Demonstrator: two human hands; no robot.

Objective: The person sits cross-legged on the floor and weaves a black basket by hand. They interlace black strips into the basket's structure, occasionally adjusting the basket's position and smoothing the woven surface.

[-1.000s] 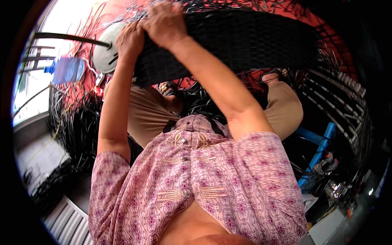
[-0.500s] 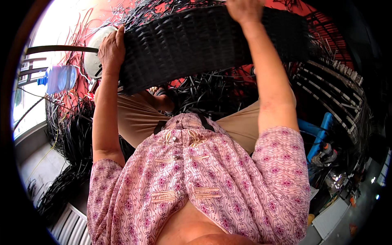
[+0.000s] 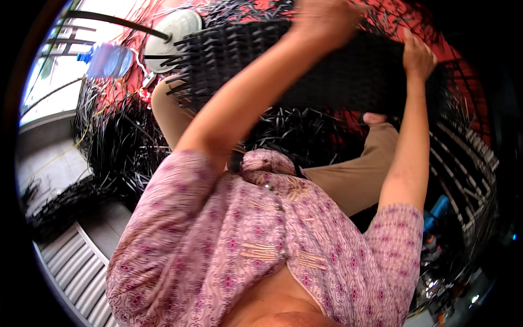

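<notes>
Blue bottle [image 3: 110, 60], pale slatted panel [image 3: 81, 275]

There were two bare hands [image 3: 419, 59] and one black woven panel [image 3: 338, 79]. One pale round disc [image 3: 182, 31] and one bluish bottle [image 3: 110, 61] showed too.

Before me the red floor [image 3: 448, 53] carries loose black strips [image 3: 305, 141] (more lie on grey tiles [image 3: 46, 163] at my left).
</notes>
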